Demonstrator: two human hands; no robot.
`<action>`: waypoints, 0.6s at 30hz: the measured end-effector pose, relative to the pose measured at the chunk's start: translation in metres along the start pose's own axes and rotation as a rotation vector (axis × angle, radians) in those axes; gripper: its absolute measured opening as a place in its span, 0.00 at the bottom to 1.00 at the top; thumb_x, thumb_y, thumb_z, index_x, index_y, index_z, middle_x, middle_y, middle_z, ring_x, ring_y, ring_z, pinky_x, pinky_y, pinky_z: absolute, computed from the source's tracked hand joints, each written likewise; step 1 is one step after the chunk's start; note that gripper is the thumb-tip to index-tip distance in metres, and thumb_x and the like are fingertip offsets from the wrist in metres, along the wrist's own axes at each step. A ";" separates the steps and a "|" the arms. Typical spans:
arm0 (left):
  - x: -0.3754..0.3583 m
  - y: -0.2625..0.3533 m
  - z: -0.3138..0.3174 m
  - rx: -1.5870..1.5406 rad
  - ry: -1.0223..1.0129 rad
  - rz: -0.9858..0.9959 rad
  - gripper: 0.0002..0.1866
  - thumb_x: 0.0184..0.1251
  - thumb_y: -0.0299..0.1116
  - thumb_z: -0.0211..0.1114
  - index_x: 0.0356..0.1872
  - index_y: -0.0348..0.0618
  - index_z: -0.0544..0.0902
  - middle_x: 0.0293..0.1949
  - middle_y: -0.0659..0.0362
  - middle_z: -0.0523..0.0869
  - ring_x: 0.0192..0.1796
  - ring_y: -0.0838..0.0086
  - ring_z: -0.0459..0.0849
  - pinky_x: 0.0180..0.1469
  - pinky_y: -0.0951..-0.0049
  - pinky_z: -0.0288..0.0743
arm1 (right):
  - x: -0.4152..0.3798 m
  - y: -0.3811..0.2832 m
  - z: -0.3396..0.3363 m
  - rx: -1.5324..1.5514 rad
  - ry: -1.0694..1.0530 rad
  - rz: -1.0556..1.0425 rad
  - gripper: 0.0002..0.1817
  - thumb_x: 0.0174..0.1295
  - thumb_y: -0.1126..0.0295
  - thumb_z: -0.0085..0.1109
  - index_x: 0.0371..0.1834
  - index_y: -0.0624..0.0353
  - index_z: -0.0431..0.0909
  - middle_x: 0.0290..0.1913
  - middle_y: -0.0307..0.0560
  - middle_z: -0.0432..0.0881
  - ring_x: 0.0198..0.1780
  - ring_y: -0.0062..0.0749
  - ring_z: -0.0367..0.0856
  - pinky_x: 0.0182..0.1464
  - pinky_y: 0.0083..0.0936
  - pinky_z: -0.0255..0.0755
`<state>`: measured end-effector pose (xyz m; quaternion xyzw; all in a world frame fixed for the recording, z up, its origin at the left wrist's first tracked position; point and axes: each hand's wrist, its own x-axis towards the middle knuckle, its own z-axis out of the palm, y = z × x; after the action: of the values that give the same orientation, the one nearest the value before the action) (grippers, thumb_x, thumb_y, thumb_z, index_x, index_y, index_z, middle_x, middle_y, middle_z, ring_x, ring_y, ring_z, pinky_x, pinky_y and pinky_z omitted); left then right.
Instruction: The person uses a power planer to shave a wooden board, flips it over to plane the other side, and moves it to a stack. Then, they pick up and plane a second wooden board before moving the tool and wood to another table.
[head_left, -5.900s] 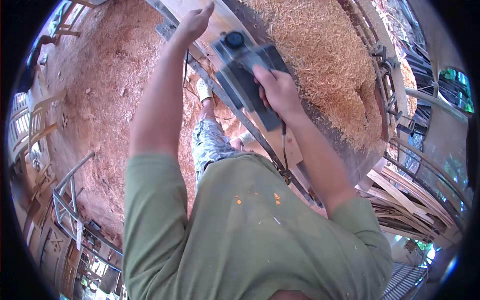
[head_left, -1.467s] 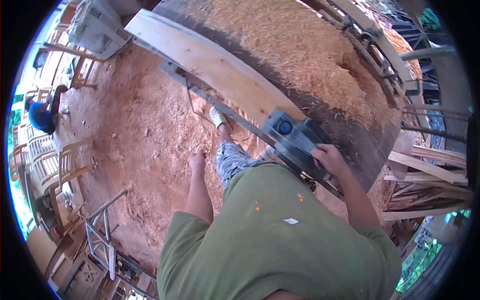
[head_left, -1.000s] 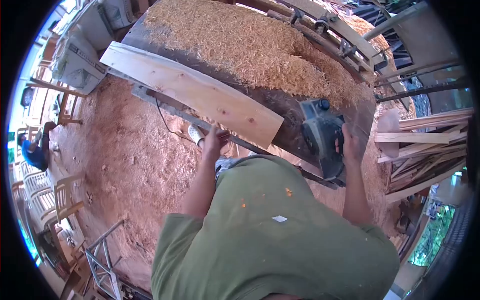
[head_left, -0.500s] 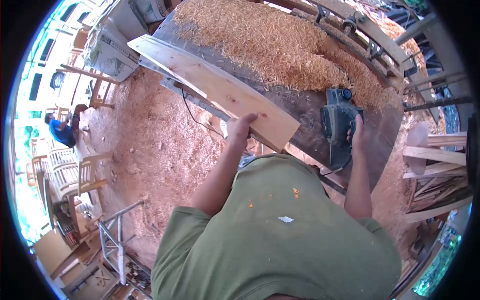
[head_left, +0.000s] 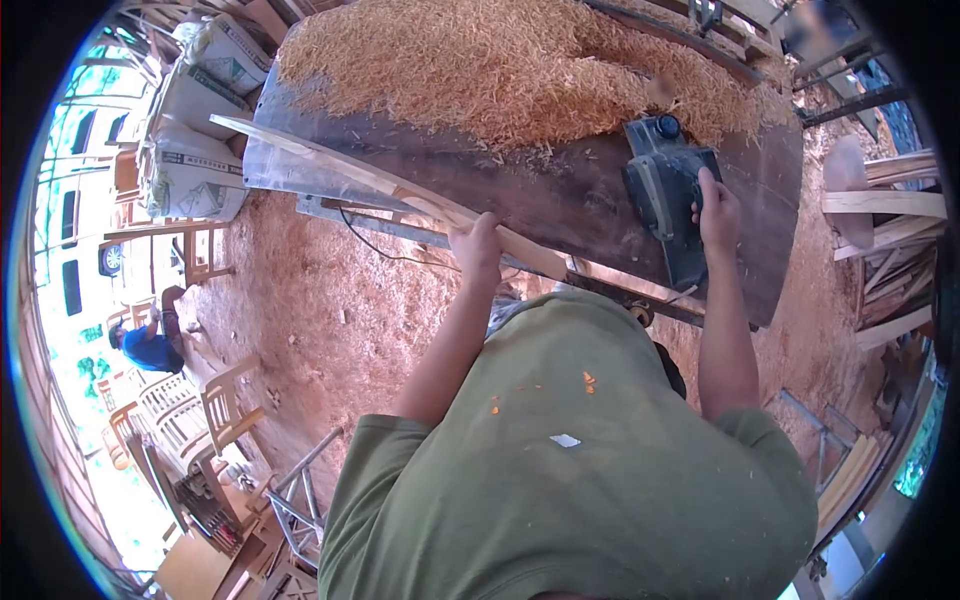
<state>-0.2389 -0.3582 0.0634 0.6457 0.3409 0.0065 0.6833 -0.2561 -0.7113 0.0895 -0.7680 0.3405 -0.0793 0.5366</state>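
My left hand is closed around the near end of a long pale wooden board, now turned so that its narrow edge faces up. The board lies slantwise along the front of the dark worktable, its far end pointing up and left. On the right of that table sits a dark electric hand planer, apart from the board. My right hand wraps around the planer's handle. The planer's underside is hidden.
A big heap of wood shavings covers the table's back. Printed sacks are piled at the left. A person in blue is near wooden chairs at far left. Wood strips are stacked at right. A cable hangs below the table.
My left hand has tipped the board from showing its broad face to standing on edge. The planer stays in my right hand on the table. The whole view has shifted.
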 end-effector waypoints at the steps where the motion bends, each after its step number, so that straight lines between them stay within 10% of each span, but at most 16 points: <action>1: -0.001 0.001 0.000 0.006 0.001 -0.001 0.22 0.51 0.28 0.66 0.46 0.28 0.71 0.34 0.52 0.80 0.33 0.71 0.80 0.30 0.71 0.75 | -0.001 -0.002 0.000 0.018 0.001 0.002 0.29 0.65 0.43 0.62 0.30 0.63 0.84 0.20 0.39 0.78 0.19 0.19 0.74 0.25 0.20 0.67; 18: -0.004 0.007 -0.020 0.140 -0.088 -0.035 0.18 0.50 0.28 0.66 0.43 0.31 0.79 0.32 0.53 0.84 0.32 0.67 0.84 0.34 0.67 0.78 | -0.004 -0.007 0.003 0.047 0.000 -0.028 0.29 0.66 0.43 0.60 0.28 0.63 0.82 0.20 0.38 0.77 0.19 0.21 0.74 0.23 0.20 0.66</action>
<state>-0.2489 -0.3413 0.0726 0.6855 0.3214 -0.0576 0.6507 -0.2545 -0.7048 0.0955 -0.7599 0.3276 -0.0948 0.5534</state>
